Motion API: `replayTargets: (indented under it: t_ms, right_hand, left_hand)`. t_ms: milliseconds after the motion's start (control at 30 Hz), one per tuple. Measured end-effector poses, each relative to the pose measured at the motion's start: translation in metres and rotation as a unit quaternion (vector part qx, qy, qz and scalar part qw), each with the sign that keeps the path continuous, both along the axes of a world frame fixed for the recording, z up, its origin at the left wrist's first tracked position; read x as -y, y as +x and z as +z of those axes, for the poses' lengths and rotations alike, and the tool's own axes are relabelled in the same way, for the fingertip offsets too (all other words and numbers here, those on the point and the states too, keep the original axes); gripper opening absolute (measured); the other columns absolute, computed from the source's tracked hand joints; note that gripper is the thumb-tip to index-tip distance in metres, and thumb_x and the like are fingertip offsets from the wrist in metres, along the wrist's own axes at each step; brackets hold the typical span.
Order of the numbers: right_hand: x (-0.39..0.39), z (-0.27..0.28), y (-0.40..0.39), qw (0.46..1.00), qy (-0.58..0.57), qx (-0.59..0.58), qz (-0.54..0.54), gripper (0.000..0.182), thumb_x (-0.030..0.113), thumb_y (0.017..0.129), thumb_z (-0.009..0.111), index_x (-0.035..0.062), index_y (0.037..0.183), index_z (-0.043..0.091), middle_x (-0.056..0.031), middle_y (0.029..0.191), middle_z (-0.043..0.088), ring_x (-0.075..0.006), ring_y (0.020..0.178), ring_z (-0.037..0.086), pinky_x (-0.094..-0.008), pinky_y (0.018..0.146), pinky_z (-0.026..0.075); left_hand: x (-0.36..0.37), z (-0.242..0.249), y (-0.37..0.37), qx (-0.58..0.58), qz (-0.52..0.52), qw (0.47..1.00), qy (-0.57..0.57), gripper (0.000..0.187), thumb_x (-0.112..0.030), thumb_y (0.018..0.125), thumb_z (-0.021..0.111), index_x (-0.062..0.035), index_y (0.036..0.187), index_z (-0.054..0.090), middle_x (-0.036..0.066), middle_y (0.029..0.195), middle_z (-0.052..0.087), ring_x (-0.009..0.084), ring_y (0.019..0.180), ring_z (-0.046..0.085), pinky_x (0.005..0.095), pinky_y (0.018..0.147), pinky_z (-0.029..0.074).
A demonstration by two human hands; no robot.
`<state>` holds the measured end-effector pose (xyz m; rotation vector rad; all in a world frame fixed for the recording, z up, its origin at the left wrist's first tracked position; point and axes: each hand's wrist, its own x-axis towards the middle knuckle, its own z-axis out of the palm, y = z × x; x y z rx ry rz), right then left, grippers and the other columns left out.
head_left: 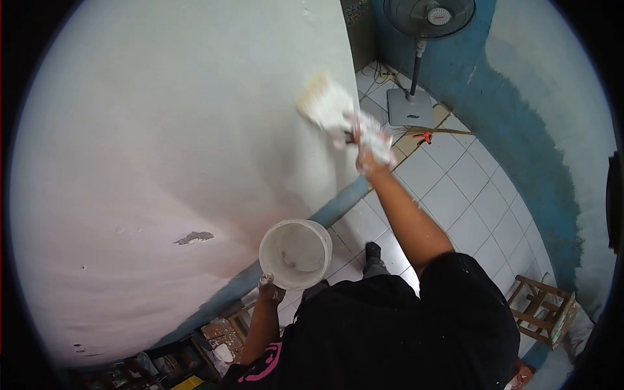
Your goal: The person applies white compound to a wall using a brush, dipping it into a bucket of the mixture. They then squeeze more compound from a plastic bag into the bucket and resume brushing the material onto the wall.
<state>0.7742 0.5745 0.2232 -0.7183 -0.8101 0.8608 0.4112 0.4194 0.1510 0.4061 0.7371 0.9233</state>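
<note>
My right hand (370, 140), smeared with white paint and blurred by motion, is closed around the handle of a wide paintbrush (330, 105). The brush's pale bristles meet the whitish wall (214, 123). Below it, my left hand (270, 288) grips the near left side of a white plastic bucket (325, 250); paint spots its thumb. Looking down into the bucket, I see a pale inside with small specks at the bottom. Pinkish patches and a chipped spot (194, 238) mark the wall's lower part, and a blue band (341, 201) runs along its foot.
A standing fan (411, 107) is at the back on white floor tiles (448, 188), near an orange-handled tool (424, 138). At right stands a wooden stool (543, 309) by a part-blue wall (520, 143). Cluttered items (175, 361) lie at lower left.
</note>
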Motion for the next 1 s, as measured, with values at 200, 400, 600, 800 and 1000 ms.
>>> replayTargets:
  t_ms: [200,400,600,800,1000]
  right_hand:
    - [0.049,-0.15,-0.037,0.969,-0.243,-0.053,0.018,0.027,0.016,0.087,0.051,0.0014,0.11,0.052,-0.0102,0.099,0.06,-0.0167,0.074,0.061,-0.0274,0.055,0.051]
    - [0.027,0.098,-0.06,0.989,0.049,-0.002,-0.139,0.03,0.024,0.09,0.046,0.0022,0.11,0.046,-0.0161,0.103,0.057,-0.024,0.081,0.062,-0.028,0.063,0.05]
    - [0.125,0.161,-0.169,0.993,0.116,0.001,-0.017,0.042,0.028,0.09,0.044,-0.0044,0.116,0.041,-0.021,0.101,0.058,-0.0312,0.078,0.063,-0.0305,0.061,0.05]
    - [0.199,0.157,-0.259,0.892,0.155,0.278,0.321,0.019,0.009,0.078,0.054,-0.0019,0.093,0.059,-0.0168,0.077,0.063,-0.0242,0.059,0.064,-0.0301,0.056,0.052]
    - [0.216,0.165,-0.346,0.692,0.01,0.62,0.371,0.032,0.014,0.065,0.066,0.0051,0.095,0.063,-0.0127,0.075,0.064,-0.0267,0.07,0.063,-0.034,0.063,0.051]
  left_hand:
    - [0.003,-0.014,-0.059,0.141,-0.022,0.99,0.008,0.05,-0.021,0.078,0.06,-0.0027,0.122,0.043,0.011,0.121,0.05,0.0257,0.109,0.051,0.0401,0.095,0.041]
    - [0.027,-0.016,-0.111,0.094,-0.007,0.992,0.083,0.049,-0.01,0.082,0.05,-0.0047,0.128,0.035,0.01,0.123,0.047,0.0204,0.116,0.045,0.0345,0.099,0.036]
    - [0.074,0.001,-0.162,-0.099,0.132,0.98,0.114,0.076,-0.012,0.074,0.055,-0.0128,0.138,0.014,0.009,0.133,0.032,0.0227,0.125,0.03,0.0392,0.105,0.025]
    - [0.081,0.083,-0.19,-0.154,0.214,0.933,0.246,0.097,-0.023,0.056,0.071,-0.0095,0.134,0.016,0.009,0.13,0.035,0.0237,0.122,0.034,0.0397,0.103,0.027]
    - [0.124,0.107,-0.204,-0.148,0.257,0.919,0.259,0.101,-0.028,0.054,0.074,-0.009,0.133,0.014,0.01,0.129,0.036,0.0237,0.121,0.035,0.0391,0.1,0.03]
